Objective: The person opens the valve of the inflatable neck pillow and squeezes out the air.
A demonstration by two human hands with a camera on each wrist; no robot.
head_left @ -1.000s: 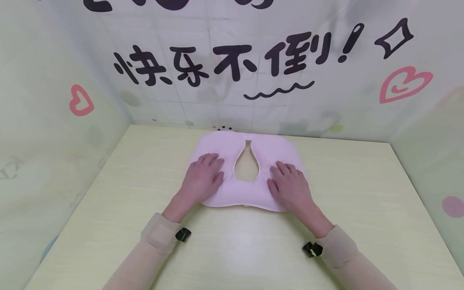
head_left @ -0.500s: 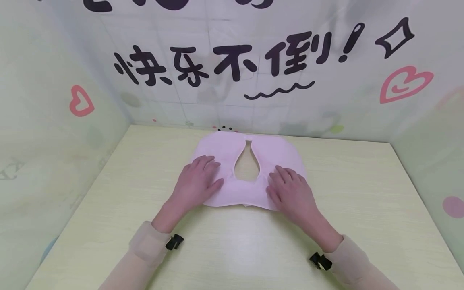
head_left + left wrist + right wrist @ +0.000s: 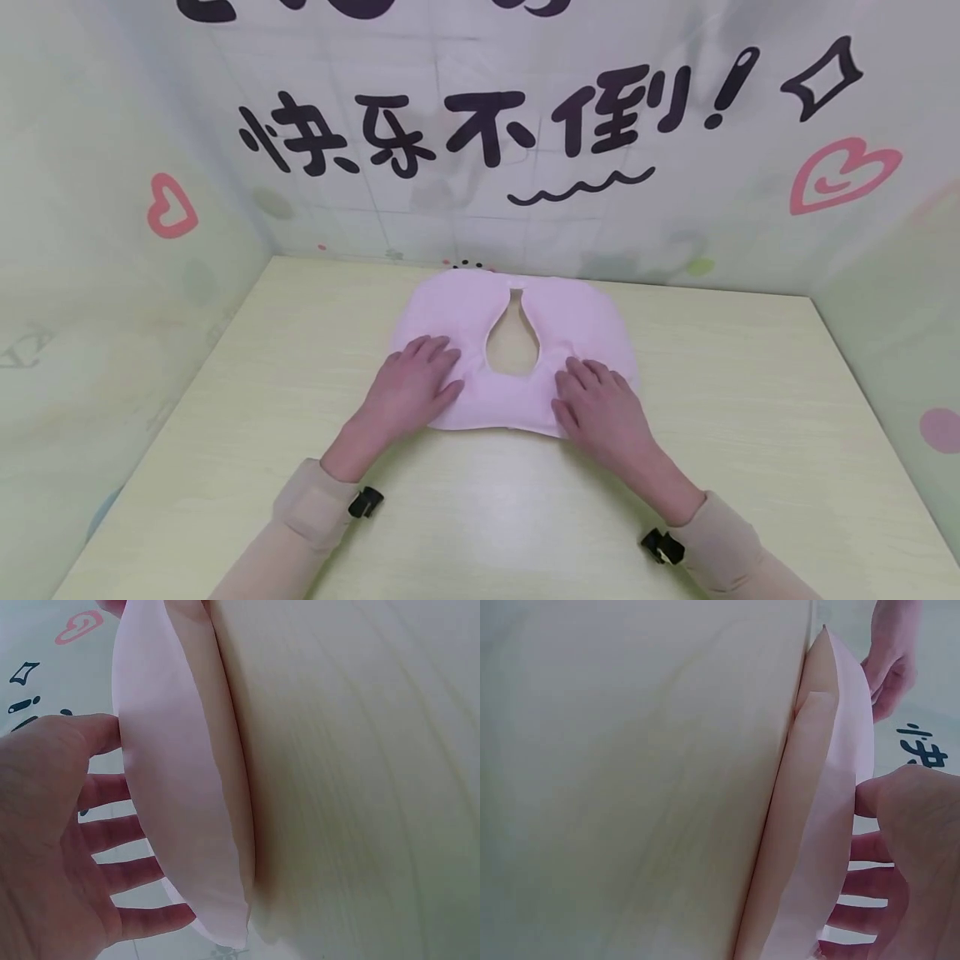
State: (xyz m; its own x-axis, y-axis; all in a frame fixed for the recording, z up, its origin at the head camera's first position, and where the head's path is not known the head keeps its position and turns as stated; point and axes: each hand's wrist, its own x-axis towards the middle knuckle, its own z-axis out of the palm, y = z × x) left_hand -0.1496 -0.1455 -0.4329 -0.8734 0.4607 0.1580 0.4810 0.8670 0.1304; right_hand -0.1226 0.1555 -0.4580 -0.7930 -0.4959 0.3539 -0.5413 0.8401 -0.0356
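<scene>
A pink pillow (image 3: 453,308) with a teardrop-shaped hole lies flat on the table near the back wall. My left hand (image 3: 411,385) rests on its left front part, fingertips and thumb touching the top. On the opposite side, my right hand (image 3: 606,415) touches the right front part with its fingers slightly bent. In the left wrist view, spread fingers press against the upper face of the pillow (image 3: 169,772). The right wrist view has the pillow (image 3: 821,825) edge-on, its beige underside showing, with the thumb and fingers against the pink face.
The pale wooden table (image 3: 502,517) extends to both sides and in front of the pillow. Behind it hangs a white backdrop (image 3: 360,225) with black characters and pink hearts. Each wrist carries a small black camera (image 3: 365,502) on a beige cuff (image 3: 716,537).
Both hands have slid back along the pillow toward its front edge, their cuffs shifting lower and outward. The pillow stays in nearly the same place.
</scene>
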